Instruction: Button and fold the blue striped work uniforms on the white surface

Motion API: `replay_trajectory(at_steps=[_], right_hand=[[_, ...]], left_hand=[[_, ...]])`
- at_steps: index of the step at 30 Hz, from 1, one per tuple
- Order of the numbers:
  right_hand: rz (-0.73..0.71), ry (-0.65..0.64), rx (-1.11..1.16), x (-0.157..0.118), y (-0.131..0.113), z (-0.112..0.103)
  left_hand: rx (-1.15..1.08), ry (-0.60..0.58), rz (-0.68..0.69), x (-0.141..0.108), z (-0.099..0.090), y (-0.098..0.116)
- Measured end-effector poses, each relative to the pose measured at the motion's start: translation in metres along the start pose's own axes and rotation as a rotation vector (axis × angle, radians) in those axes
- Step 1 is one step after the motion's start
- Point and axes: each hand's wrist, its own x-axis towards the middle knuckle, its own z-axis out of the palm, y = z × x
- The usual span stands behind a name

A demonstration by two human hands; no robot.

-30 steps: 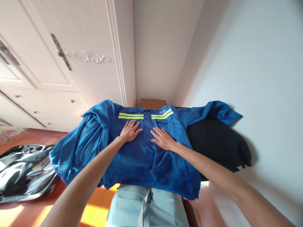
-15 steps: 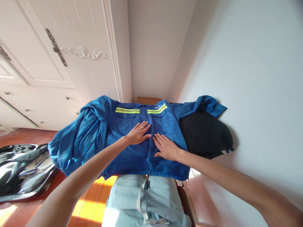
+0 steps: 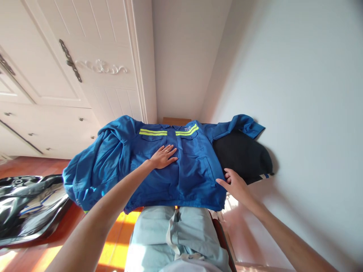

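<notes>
A blue work jacket (image 3: 193, 170) with yellow-and-grey reflective stripes across the chest lies spread out, front side up. My left hand (image 3: 164, 156), a ring on one finger, rests flat on it beside the front placket, fingers stretched. At the jacket's right side edge is my right hand (image 3: 234, 183), its thumb and fingers apart; whether it touches the cloth I cannot tell. The left sleeve area is bunched in folds, while the other sleeve (image 3: 246, 126) reaches over a black garment (image 3: 241, 155) toward the wall.
White cabinets (image 3: 51, 128) stand at the left, a pale wall (image 3: 306, 113) at the right. An open case (image 3: 42, 236) with clothes in it lies on the wooden floor (image 3: 116, 241). My legs in grey-green trousers (image 3: 154, 230) are right below the jacket.
My right hand has lifted from the jacket's middle and moved right to its side edge. My left hand stays on the front, shifted slightly left. The cloth at the right front looks more spread.
</notes>
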Motion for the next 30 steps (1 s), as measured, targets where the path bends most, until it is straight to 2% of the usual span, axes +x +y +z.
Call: replay_trajectory(at_steps=[2,4,7,10,13,17,20,22,25,28,30], right_hand=[[0.103,-0.096,0.128,0.0,-0.003,0.005],[0.139,-0.234,0.274,0.004,-0.006,0.001],[0.203,-0.418,0.512,0.009,0.0,-0.023],[0.272,-0.452,0.563,0.007,0.023,-0.055],[0.31,-0.502,0.577,-0.004,0.043,-0.066],[0.268,-0.453,0.771,-0.026,0.041,-0.041],[0.294,-0.505,0.933,-0.041,0.031,-0.016],[0.32,-0.547,0.958,-0.047,0.029,-0.006],[0.325,-0.527,0.854,-0.049,0.038,-0.001],[0.327,-0.435,0.654,-0.046,0.056,-0.002],[0.328,-0.418,0.493,-0.045,0.066,-0.005]], left_hand=[[-0.01,0.001,-0.002,0.0,0.0,0.0],[-0.016,0.006,-0.006,0.0,0.0,-0.002],[-0.008,0.009,-0.001,0.0,0.0,-0.004],[0.004,0.005,0.012,0.001,0.001,-0.006],[0.004,-0.009,0.029,0.001,0.002,-0.008],[-0.003,-0.028,0.032,0.002,0.002,-0.009],[0.002,-0.047,0.029,0.002,0.0,-0.009],[0.011,-0.051,0.033,0.002,-0.001,-0.009],[0.011,-0.045,0.041,0.001,-0.002,-0.009],[-0.004,-0.051,0.025,0.0,-0.002,-0.009],[-0.011,-0.054,0.005,0.0,-0.002,-0.007]])
